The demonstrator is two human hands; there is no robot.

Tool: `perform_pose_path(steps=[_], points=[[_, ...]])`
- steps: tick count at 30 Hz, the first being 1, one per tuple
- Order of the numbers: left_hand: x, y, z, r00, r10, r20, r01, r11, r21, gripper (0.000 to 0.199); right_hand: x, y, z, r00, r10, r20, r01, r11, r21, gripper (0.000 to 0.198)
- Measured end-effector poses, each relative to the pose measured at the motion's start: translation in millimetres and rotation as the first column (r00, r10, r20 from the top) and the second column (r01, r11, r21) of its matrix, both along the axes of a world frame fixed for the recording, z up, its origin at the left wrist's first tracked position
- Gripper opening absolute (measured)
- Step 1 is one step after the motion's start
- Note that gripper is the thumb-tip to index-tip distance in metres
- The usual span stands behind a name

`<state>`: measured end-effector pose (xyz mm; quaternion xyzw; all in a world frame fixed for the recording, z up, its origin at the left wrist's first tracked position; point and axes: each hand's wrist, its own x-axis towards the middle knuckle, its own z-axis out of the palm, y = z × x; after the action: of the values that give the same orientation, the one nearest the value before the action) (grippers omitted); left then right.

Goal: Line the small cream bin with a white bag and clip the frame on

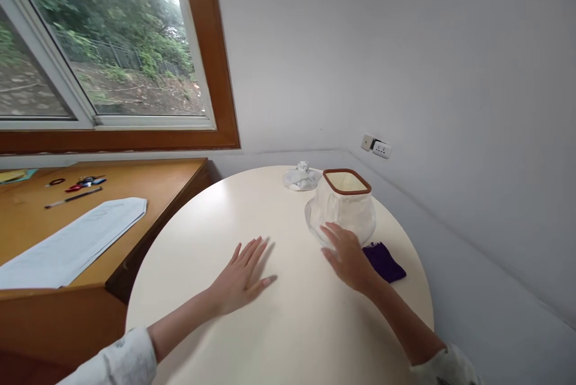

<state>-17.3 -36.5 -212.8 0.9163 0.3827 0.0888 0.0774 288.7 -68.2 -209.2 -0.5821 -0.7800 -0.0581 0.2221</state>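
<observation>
My left hand (242,280) is stretched out over the left half of the round cream table (202,235), palm down, fingers apart and holding nothing. Over to the right, my right hand (346,256) is open in front of a white cloth lampshade-like piece (344,214) with a brown squarish rim at its top. Its fingertips overlap the lower edge of the white cloth; I cannot tell whether they touch it. Just right of that hand lies a folded dark purple cloth (384,262), partly hidden behind the hand.
A knotted white plastic bag (301,177) sits at the table's far edge. On the left, a wooden desk (166,175) carries white papers (85,241), a brush-like stick (73,198) and small coloured items (85,183). A wall with a socket (381,149) borders the table.
</observation>
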Motion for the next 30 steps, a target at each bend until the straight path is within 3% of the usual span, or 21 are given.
perform_pose_path(steps=[4, 10, 20, 30], points=[[-13.3, -9.3, -7.3, 0.996, -0.005, -0.085, 0.009, 0.999, 0.043, 0.069, -42.4, 13.1, -1.5, 0.966, 0.238, 0.103, -0.217, 0.959, -0.180, 0.061], [-20.7, -10.8, -20.4, 0.994, 0.006, -0.106, -0.009, 1.000, -0.026, 0.065, -66.3, 19.4, -22.9, 0.955, 0.285, 0.079, -0.233, 0.891, -0.390, 0.062], [-20.6, -11.5, -18.9, 0.993, 0.032, 0.116, -0.024, 0.997, -0.069, 0.063, -69.4, 20.1, -30.2, 0.963, 0.262, 0.059, -0.225, 0.907, -0.356, 0.055], [-23.4, -12.3, -19.7, 0.995, 0.022, 0.097, -0.016, 0.998, -0.062, 0.063, -69.9, 19.6, -31.8, 0.962, 0.269, 0.042, -0.242, 0.916, -0.321, 0.055]])
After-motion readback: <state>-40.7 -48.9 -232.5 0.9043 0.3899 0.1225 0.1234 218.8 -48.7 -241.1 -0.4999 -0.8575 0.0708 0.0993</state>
